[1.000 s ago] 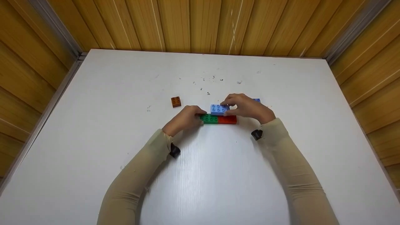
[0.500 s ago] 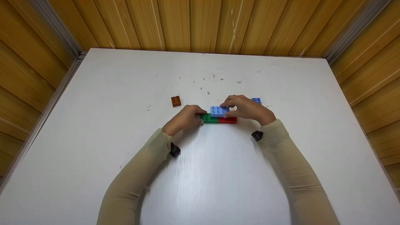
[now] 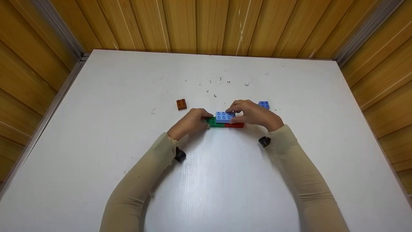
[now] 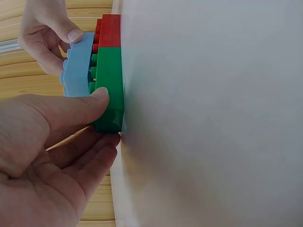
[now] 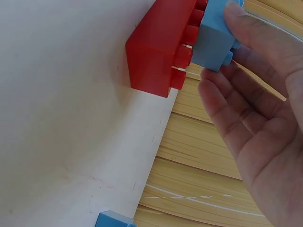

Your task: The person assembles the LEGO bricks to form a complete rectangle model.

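Observation:
My left hand (image 3: 193,120) pinches the left end of a green building brick (image 3: 211,122), which lies on the white table. End to end with it on the right is a red brick (image 3: 236,125). My right hand (image 3: 252,112) holds a light blue brick (image 3: 222,117) by its right end, studs up, over the seam of those two. In the left wrist view, studs of the green brick (image 4: 110,90) still show beside the light blue brick (image 4: 79,66); whether it touches them I cannot tell. The right wrist view shows bare studs on the red brick (image 5: 156,52) too.
A brown brick (image 3: 181,104) lies behind and left of my left hand. Another blue brick (image 3: 264,104) sits just behind my right hand. Wood-patterned panels (image 3: 209,27) stand along the back and sides of the table (image 3: 209,180).
My right hand has brought the light blue brick slightly toward me and a little left, over more of the green and red bricks. The left hand has stayed in place.

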`<action>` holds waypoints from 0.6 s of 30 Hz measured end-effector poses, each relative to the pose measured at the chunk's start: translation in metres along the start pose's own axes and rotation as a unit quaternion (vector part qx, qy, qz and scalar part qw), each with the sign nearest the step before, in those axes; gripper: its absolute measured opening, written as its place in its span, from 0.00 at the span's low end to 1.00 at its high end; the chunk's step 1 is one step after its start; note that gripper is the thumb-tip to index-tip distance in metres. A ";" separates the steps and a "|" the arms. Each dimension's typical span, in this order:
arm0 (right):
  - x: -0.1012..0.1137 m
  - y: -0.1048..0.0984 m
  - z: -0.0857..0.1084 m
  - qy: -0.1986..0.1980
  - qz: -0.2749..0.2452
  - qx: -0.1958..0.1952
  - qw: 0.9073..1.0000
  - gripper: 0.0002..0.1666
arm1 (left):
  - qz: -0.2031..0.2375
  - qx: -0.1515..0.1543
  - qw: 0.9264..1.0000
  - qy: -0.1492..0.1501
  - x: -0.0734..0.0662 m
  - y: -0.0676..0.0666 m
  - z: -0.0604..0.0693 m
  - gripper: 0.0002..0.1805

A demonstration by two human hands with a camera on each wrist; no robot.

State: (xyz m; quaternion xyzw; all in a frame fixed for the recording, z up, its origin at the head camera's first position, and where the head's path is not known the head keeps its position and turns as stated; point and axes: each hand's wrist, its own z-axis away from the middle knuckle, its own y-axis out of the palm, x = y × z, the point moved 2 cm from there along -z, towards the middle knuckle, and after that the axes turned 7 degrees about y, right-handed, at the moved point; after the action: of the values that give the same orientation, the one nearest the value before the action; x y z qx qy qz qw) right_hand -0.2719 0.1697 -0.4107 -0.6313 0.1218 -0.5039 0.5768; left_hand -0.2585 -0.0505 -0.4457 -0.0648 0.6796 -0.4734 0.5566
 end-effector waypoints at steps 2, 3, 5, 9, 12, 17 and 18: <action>0.001 0.000 0.001 -0.002 0.001 -0.001 1.000 0.23 | 0.002 0.000 1.000 0.000 0.000 0.000 0.000 0.21; 0.001 0.001 0.001 -0.004 0.001 -0.002 1.000 0.22 | 0.003 0.000 1.000 0.000 0.000 0.000 0.000 0.21; 0.002 0.001 0.001 -0.006 -0.001 -0.003 1.000 0.22 | 0.004 0.000 1.000 0.000 0.000 0.001 0.000 0.22; 0.002 0.002 0.001 -0.006 -0.003 -0.005 1.000 0.22 | -0.006 -0.002 1.000 0.013 0.000 0.000 0.000 0.22; 0.002 0.003 0.002 -0.006 -0.003 -0.006 1.000 0.22 | -0.015 -0.003 1.000 0.026 0.000 0.000 0.000 0.23; 0.003 0.003 0.002 -0.002 -0.003 -0.004 1.000 0.22 | -0.014 -0.001 1.000 0.026 0.000 0.000 0.000 0.23; 0.003 0.003 0.002 0.000 -0.004 -0.003 1.000 0.22 | -0.015 -0.001 1.000 0.026 0.000 0.000 0.000 0.23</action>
State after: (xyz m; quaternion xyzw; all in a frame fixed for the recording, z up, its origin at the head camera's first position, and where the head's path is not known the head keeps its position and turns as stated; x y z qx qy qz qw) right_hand -0.2673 0.1677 -0.4113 -0.6334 0.1212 -0.5060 0.5728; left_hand -0.2583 -0.0510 -0.4459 -0.0631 0.6932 -0.4823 0.5319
